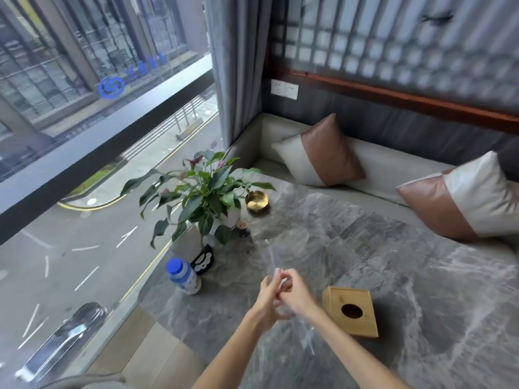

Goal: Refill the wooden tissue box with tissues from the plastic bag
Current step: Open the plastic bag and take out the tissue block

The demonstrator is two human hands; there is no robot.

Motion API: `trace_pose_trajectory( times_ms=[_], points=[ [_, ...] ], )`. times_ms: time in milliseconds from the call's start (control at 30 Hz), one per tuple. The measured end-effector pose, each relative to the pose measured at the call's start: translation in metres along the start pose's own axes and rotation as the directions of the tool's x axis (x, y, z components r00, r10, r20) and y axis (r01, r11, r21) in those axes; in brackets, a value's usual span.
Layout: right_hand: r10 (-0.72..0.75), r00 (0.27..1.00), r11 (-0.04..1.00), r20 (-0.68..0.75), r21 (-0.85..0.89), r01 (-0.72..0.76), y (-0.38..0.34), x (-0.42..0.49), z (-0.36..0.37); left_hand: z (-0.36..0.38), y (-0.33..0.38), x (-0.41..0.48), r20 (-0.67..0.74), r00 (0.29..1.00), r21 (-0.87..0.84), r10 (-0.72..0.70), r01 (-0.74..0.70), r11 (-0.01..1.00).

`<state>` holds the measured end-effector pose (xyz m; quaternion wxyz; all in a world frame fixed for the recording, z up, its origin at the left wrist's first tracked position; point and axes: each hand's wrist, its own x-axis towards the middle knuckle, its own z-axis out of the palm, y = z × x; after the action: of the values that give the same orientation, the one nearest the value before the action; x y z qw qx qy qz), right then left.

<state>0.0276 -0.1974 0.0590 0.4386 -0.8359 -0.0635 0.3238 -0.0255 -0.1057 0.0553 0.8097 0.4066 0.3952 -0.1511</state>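
The wooden tissue box stands on the grey marble table, closed, with a round hole in its top. No tissue shows in the hole. Just left of the box, my left hand and my right hand meet above the table. Both pinch a clear plastic bag. The thin film rises above my fingers and also trails down toward the table's near edge. I see only the table through the film. No tissues are visible anywhere.
A white bottle with a blue cap and a potted plant stand at the table's left edge by the window. Behind them are a gold bowl and a small dark jar. Two cushions lie on the bench beyond.
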Motion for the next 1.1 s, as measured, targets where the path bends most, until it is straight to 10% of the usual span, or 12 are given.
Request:
trace_pose_trajectory(
  times_ms=[233, 467, 767, 867, 1000, 1100],
  points=[
    [0.011, 0.967, 0.997, 0.256, 0.069, -0.030, -0.060, -0.005, -0.024, -0.027, 0.022, 0.003, 0.237, 0.969, -0.146, 0.064, -0.029, 0.989],
    [-0.124, 0.985, 0.988, 0.121, -0.082, 0.134, -0.148, 0.003, -0.079, -0.048, 0.069, -0.001, 0.299, 0.949, -0.223, 0.100, -0.032, 0.974],
    [-0.348, 0.937, 0.890, -0.017, -0.320, 0.324, -0.288, -0.023, -0.191, -0.062, 0.097, -0.001, 0.055, 0.994, -0.218, 0.090, -0.076, 0.973],
    [-0.421, 0.907, 0.843, -0.016, -0.376, 0.384, -0.323, -0.037, -0.209, -0.044, 0.128, -0.018, -0.096, 0.956, -0.151, 0.279, -0.291, 0.945],
    [-0.480, 0.876, 0.746, -0.031, -0.540, 0.390, -0.345, -0.043, -0.217, 0.011, 0.223, -0.074, -0.040, 0.602, 0.087, 0.798, -0.793, 0.603],
    [-0.512, 0.857, 0.701, -0.059, -0.606, 0.377, -0.351, -0.043, -0.224, 0.056, 0.309, -0.128, 0.120, 0.067, 0.251, 0.991, -0.967, 0.035]
  ],
)
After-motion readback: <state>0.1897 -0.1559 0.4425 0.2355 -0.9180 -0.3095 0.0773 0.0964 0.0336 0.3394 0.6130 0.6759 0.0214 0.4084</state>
